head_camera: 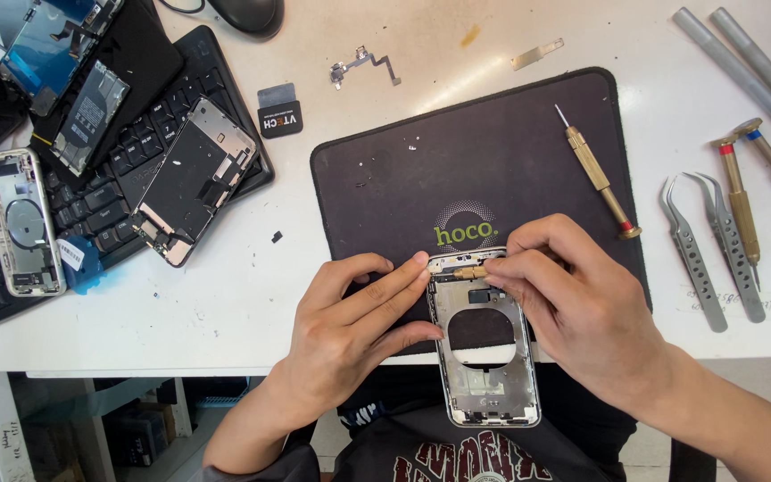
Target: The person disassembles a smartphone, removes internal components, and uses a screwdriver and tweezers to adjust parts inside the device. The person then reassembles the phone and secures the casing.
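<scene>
Phone housing (485,357), an opened silver rear shell with a round cut-out in its middle, lies at the near edge of the dark work mat (421,170) and overhangs the table edge toward the person. The left hand (350,335) grips the housing's left rim, fingers extended along its upper left corner. The right hand (573,295) is closed narrowly around a small brass-handled screwdriver (471,271), whose tip rests at the housing's top edge. On the mat, far right of the hands, lies a second brass screwdriver (596,171). Right of the mat, two tweezers (711,254) and two more drivers (742,192) lie on the white table (225,295). At far left, a black keyboard (118,192) carries a detached display assembly (191,181), with another stripped housing (20,223) beside it.
</scene>
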